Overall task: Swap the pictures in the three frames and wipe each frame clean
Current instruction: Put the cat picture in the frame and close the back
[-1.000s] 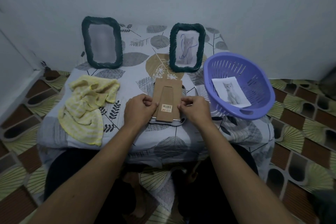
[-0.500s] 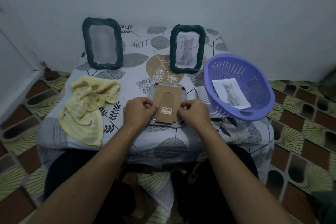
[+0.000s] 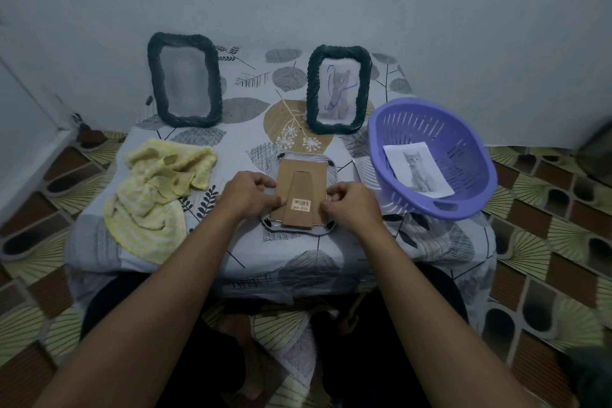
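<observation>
Both hands are down on the middle frame. The face-down frame [image 3: 300, 182] lies flat at the front centre of the desk [image 3: 331, 252], brown cardboard back up, with its stand flap folded flat and a small barcode sticker [image 3: 301, 204] near the lower end. The left hand [image 3: 248, 195] sits at the frame's left edge, fingers curled in, thumb tip pressed onto the cardboard just beside the sticker. The right hand [image 3: 351, 205] is at the right edge, fingers bunched and curled against the side of the backing. Whether it pinches a tab or only the edge is too small to tell.

At the back of the desk, two dark green rope-edged frames stand upright, leaning towards the wall. The back-left frame [image 3: 184, 79] shows only a pale, blurred pane. The back-right frame [image 3: 337, 89] holds a grey cat picture with blue scribble across it.

To the right, a purple basket [image 3: 470, 156] is tilted towards the person and hangs partly over the desk's right edge. A loose cat print [image 3: 419, 172] lies inside it. To the left, well apart from the hands, a crumpled yellow cloth [image 3: 155, 195] drapes towards the front-left corner. The desk wears a grey cover printed with leaves, and patterned tiles cover the floor [image 3: 546, 242] around it
</observation>
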